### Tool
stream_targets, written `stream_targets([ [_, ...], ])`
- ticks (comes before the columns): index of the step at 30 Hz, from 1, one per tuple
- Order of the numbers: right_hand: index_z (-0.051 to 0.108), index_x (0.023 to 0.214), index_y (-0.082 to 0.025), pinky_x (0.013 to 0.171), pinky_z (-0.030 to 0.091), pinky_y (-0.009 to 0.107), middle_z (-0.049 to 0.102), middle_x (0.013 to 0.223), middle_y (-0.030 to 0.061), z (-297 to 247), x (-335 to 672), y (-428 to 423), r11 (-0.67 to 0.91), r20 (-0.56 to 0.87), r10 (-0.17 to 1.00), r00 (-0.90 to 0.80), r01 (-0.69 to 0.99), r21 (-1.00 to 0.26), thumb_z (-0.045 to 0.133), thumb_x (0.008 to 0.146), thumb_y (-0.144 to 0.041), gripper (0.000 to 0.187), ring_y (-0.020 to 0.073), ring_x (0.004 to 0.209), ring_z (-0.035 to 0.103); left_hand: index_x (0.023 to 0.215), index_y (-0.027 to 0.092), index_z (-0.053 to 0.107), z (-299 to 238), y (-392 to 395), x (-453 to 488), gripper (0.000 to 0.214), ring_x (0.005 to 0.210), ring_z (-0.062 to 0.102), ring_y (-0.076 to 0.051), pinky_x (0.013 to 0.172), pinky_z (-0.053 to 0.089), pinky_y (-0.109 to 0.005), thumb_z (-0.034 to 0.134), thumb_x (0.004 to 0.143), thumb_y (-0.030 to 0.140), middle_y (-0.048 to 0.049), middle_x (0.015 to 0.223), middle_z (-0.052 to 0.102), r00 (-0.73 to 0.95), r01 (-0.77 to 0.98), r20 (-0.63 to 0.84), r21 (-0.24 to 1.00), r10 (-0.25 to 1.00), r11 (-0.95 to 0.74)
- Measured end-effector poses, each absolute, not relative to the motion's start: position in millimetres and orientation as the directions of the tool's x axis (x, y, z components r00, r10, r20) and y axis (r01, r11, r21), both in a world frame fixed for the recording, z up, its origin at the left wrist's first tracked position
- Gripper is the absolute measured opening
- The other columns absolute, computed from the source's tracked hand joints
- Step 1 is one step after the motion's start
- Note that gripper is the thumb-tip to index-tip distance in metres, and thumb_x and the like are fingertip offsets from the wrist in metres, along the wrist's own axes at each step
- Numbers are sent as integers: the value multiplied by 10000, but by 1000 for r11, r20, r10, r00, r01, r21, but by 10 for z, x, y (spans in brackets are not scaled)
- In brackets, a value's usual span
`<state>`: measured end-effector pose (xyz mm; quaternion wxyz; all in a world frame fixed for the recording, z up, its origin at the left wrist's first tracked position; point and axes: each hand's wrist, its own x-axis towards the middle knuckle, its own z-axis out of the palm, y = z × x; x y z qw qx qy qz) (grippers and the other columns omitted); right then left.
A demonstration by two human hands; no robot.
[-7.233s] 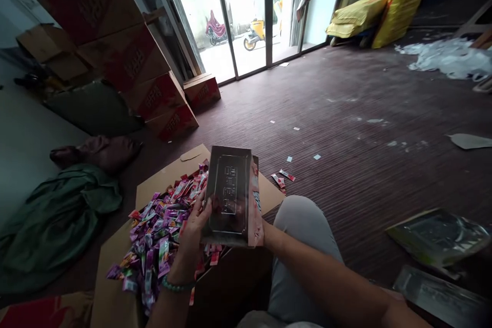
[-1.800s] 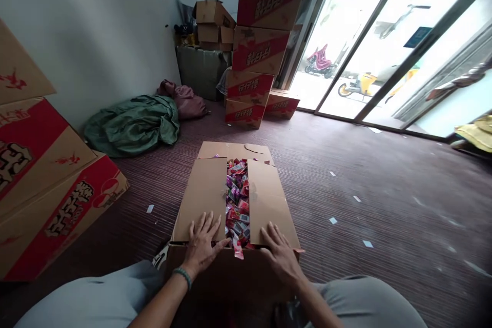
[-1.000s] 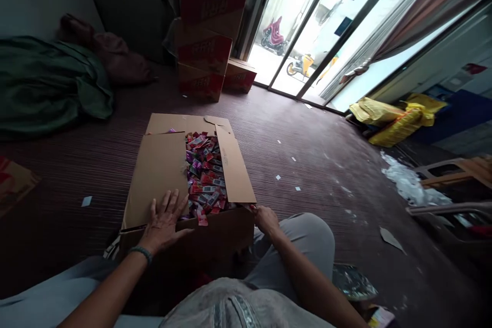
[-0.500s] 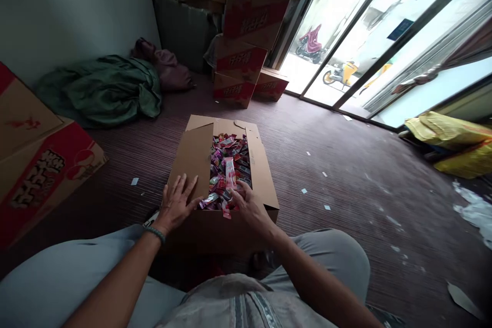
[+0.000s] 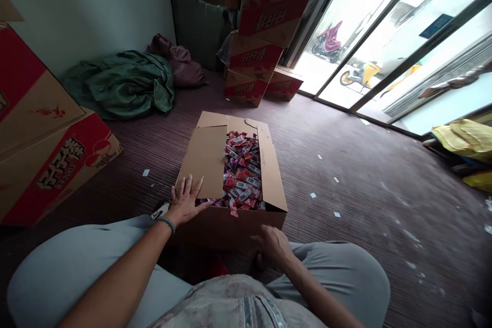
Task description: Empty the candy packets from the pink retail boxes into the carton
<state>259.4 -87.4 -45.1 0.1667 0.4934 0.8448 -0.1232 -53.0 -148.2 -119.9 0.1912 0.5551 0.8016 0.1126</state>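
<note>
An open cardboard box (image 5: 279, 184) stands on the floor between my knees, filled with small wrapped packets (image 5: 242, 171) in red, pink and purple, some with barcodes. My left hand (image 5: 186, 202) lies with fingers spread on the box's left flap (image 5: 205, 156), close to its near corner. My right hand (image 5: 272, 243) is off the packets, low before the box's front wall, near my right knee. Its fingers are blurred and partly turned away, so what they hold, if anything, does not show. The end of one packet pokes over the front rim.
Red-and-brown printed cartons (image 5: 61, 159) stand at left, and more are stacked (image 5: 255, 56) by the glass doors (image 5: 346, 36). A green cloth heap (image 5: 123, 84) lies along the wall. Yellow sacks (image 5: 467, 138) are at far right. Paper scraps (image 5: 313, 195) dot the floor.
My right hand has drawn back from the packets toward my body. The long pink packet by its fingers no longer shows on top. My left hand stays on the flap; the view has shifted.
</note>
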Motion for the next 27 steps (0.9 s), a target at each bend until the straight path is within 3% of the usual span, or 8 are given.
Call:
stream_targets([
  [4, 539, 1284, -226, 883, 458, 334, 658, 1125, 94, -425, 1944, -841, 625, -79, 752, -655, 746, -231, 484, 911, -548, 496, 244, 1035, 614, 1524, 355, 115, -1174, -1431, -570, 755, 1485, -11, -362, 1098, 73, -693, 252, 872, 713, -114, 1629, 13, -334, 813, -216, 426, 918, 396],
  [6, 508, 1353, -220, 869, 460, 331, 645, 1169, 108, -518, 1738, -721, 640, -89, 730, -678, 724, -258, 539, 904, -440, 500, 251, 1048, 605, 1526, 348, 109, -1144, -1455, -608, 785, 1487, -7, -355, 1106, 84, -680, 271, 860, 728, -111, 1629, 20, -336, 811, -210, 431, 918, 395],
  [12, 718, 970, -207, 801, 447, 303, 697, 918, 69, -571, 1762, -301, 693, -156, 641, -751, 654, -302, 442, 850, -69, 332, 207, 907, 608, 1534, 315, 53, -1153, -1624, -786, 1031, 1492, 12, -335, 1134, 159, -609, 494, 728, 782, -113, 1629, 15, -253, 849, -202, 421, 946, 318],
  [16, 701, 988, -219, 1022, 340, 407, 588, 1302, 79, -345, 1795, -377, 853, -35, 466, -884, 459, -249, 489, 833, -70, 302, 253, 1240, 453, 1532, 326, 127, -1236, -1655, -788, 936, 1483, -50, -362, 1133, 162, -602, 497, 773, 729, -116, 1629, -46, -331, 813, -181, 445, 926, 377],
  [19, 679, 914, -215, 966, 379, 370, 649, 1165, 77, -256, 1967, -564, 869, -69, 417, -906, 419, -264, 480, 931, -227, 200, 223, 1123, 533, 1537, 303, 131, -1256, -1664, -768, 1145, 1447, -42, -473, 1132, 169, -604, 626, 619, 775, -145, 1605, -175, -409, 683, -275, 540, 870, 491],
  [23, 606, 768, -203, 803, 438, 347, 661, 822, 87, -357, 2630, -610, 510, -87, 839, -537, 832, -217, 380, 953, -550, 454, 224, 834, 609, 1544, 268, 153, -1303, -1661, -835, 881, 1473, 76, -378, 1160, 200, -526, 313, 822, 747, -119, 1622, 123, -506, 397, -398, 680, 765, 616],
  [25, 611, 903, -184, 848, 450, 368, 666, 986, 149, -471, 2995, -480, 113, -104, 984, -145, 956, -271, 390, 879, -692, 555, 275, 961, 616, 1541, 239, 179, -1348, -1637, -886, 898, 1446, 237, -358, 1140, 270, -513, 255, 818, 767, -130, 1565, 309, -591, 252, -460, 675, 663, 694],
  [27, 559, 1153, -123, 910, 456, 385, 607, 1207, 220, -596, 3248, -309, -276, -257, 948, 188, 888, -368, 411, 776, -811, 799, 317, 1133, 574, 1515, 183, 256, -1393, -1600, -923, 1014, 1342, 423, -393, 1086, 355, -527, 339, 739, 829, -189, 1478, 436, -655, 163, -511, 623, 556, 765],
])
